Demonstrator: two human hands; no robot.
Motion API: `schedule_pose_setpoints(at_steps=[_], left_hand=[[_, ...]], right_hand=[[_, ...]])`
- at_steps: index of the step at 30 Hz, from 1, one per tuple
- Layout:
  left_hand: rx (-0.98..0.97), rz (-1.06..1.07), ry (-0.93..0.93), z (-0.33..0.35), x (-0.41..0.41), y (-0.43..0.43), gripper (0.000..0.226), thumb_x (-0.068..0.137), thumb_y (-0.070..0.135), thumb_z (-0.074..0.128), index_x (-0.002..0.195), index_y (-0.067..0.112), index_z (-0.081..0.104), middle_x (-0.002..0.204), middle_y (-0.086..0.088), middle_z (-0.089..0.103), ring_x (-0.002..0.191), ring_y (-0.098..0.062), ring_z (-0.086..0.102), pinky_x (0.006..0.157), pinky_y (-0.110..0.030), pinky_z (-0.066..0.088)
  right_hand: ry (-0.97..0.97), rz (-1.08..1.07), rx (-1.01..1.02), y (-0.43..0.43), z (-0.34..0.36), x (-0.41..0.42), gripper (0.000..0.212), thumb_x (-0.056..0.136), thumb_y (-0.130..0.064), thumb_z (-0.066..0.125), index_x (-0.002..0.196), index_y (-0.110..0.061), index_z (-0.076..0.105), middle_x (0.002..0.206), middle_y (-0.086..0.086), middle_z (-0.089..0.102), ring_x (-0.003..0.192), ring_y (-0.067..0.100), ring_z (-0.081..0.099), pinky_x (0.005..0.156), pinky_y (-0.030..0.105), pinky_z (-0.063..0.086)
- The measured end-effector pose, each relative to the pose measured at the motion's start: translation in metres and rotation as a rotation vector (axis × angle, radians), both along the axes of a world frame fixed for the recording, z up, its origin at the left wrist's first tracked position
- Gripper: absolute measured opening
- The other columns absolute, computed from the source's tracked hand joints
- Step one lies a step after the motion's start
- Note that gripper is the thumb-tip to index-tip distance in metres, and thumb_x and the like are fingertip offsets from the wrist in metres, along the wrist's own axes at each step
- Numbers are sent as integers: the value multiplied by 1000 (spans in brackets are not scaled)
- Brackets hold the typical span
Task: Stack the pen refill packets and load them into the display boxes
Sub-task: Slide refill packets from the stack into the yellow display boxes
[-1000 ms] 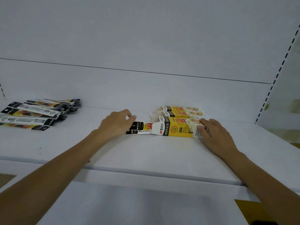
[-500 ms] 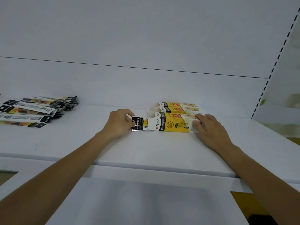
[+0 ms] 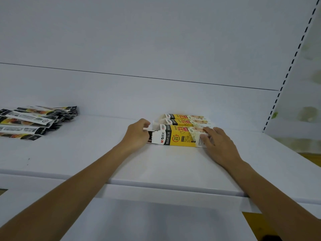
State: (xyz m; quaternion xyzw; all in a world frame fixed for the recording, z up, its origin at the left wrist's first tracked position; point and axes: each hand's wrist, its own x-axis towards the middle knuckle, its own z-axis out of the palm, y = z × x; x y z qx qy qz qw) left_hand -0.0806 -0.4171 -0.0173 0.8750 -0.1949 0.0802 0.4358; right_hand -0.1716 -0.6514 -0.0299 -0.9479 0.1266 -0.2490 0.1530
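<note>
Left hand (image 3: 138,133): fingers curled on black packet ends (image 3: 150,133) at the open mouth of the nearest display box (image 3: 180,137) | Right hand (image 3: 218,142): fingers spread, pressing box's 3 o'clock end | Loose refill packets (image 3: 33,121): piled at shelf's (image 3: 104,159) 9 o'clock | Two more boxes (image 3: 185,119): just behind at 12 o'clock

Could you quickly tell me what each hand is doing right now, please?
Left hand: closed on the refill packets at the nearest display box's open end.
Right hand: open, flat on that box's far end.
</note>
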Motion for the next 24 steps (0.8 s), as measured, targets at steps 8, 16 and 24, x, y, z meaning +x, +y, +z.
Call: schedule_pose_setpoints(at_steps=[8,16,24], left_hand=[[188,116,-107,-9,-4,12,30,90,9,40,105,17,65,107,-2,66,102,-24,55,89,-35,42],[157,253,-241,-8,-4,15,15,87,25,59,100,20,65,110,-2,56,108,-24,49,90,-33,36],[146,150,-162,-12,2,11,17,85,17,57,88,20,73,115,-2,60,113,-27,48,89,-36,41]], right_hand=[[-3,3,20,-1,-1,0,43,97,-39,35,136,-23,43,138,3,39,117,25,47,90,35,40],[-12,5,20,0,-1,-1,42,98,-38,36,136,-23,42,138,3,39,116,25,48,88,34,39],[3,7,10,0,-2,-1,43,98,-37,34,137,-21,40,138,4,37,114,24,48,84,33,39]])
